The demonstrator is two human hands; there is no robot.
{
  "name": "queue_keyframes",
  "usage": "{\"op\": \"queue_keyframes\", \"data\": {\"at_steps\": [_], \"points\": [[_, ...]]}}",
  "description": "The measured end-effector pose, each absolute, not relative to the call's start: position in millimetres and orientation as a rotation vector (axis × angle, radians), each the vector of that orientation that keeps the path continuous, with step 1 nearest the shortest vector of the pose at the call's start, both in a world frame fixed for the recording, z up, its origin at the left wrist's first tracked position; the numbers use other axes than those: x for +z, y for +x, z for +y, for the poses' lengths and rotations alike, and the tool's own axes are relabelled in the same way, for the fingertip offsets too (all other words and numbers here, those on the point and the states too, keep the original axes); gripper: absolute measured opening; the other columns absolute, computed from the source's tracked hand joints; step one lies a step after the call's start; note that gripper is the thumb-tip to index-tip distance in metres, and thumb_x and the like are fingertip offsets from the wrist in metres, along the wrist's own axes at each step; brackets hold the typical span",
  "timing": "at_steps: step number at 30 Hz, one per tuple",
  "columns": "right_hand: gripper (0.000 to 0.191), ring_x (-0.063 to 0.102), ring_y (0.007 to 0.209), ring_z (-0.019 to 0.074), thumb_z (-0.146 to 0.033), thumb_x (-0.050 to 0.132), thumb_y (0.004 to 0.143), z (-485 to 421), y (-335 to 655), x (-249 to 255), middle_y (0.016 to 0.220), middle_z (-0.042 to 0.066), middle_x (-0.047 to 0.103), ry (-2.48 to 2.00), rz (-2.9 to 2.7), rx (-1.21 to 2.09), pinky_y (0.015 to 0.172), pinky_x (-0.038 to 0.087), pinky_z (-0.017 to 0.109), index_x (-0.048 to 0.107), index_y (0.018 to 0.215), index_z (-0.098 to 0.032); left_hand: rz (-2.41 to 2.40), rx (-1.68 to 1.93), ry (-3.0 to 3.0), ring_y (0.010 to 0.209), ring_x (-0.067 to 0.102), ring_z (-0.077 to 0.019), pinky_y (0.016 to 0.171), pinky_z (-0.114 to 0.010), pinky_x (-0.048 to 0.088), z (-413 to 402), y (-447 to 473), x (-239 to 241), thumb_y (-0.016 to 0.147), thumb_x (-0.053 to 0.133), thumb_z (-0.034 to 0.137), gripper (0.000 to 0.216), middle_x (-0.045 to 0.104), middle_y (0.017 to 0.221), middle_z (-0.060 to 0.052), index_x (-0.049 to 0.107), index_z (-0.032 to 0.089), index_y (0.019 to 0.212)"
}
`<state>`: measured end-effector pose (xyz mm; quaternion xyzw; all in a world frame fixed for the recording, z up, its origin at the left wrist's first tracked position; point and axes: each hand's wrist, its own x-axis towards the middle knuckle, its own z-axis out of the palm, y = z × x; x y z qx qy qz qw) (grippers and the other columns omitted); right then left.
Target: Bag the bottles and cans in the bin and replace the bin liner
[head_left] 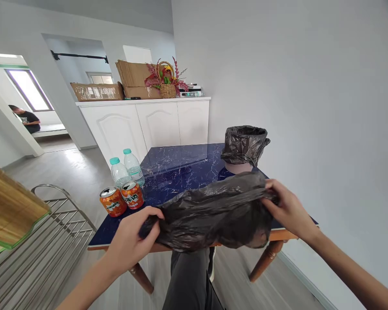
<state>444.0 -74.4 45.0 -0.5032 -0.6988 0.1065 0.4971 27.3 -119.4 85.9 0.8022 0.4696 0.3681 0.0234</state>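
A black plastic bag (210, 215) is stretched sideways between my two hands, over the near edge of the blue marbled table (177, 172). My left hand (134, 239) pinches its left end between thumb and fingers. At the other end, my right hand (286, 211) grips the upper corner, its fingers closed around the plastic. Behind the bag stands a pinkish bin (238, 167), lined with another black plastic bag (245, 144) folded over its rim. The lower part of this bin is hidden by the bag I hold.
Two orange soda cans (113, 201) and two clear bottles with teal caps (119, 172) stand at the table's left. A metal rack (67, 211) is beside it. White cabinets (158, 122) carry cardboard boxes and a flower basket (167, 89). A person (27, 118) sits in the far room.
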Motion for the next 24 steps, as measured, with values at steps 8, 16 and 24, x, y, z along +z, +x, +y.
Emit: {"op": "queue_keyframes", "data": {"at_steps": [8,16,24], "points": [[0.019,0.06,0.075,0.0202,-0.043,0.059,0.086,-54,460,25,0.086,0.001,0.068,-1.417,-1.724,0.606,0.065,0.047,0.031,0.05,0.083,-0.027,1.61,0.715,2.293,0.06,0.064,-0.0179,0.053,-0.026,0.044,-106,17,85,0.096,0.05,0.036,0.022,0.074,0.082,0.0,0.068,0.026,0.104],[0.018,0.048,0.079,0.0167,-0.024,0.054,0.093,-73,426,46,0.095,-0.001,0.054,-1.088,-1.401,0.067,0.072,0.042,0.028,0.037,0.09,-0.028,1.406,1.459,2.576,0.071,0.07,-0.0175,0.068,-0.03,0.053,-134,30,88,0.094,0.057,0.019,0.015,0.073,0.087,0.001,0.061,0.028,0.105],[0.01,0.066,0.101,0.0237,-0.024,0.052,0.088,-44,439,-19,0.114,0.009,0.068,-1.299,-1.815,0.305,0.091,0.051,0.039,0.046,0.095,-0.027,1.16,0.174,2.656,0.065,0.065,-0.0144,0.061,-0.027,0.039,-122,32,63,0.084,0.052,0.007,0.027,0.075,0.087,0.002,0.067,0.025,0.099]]}}
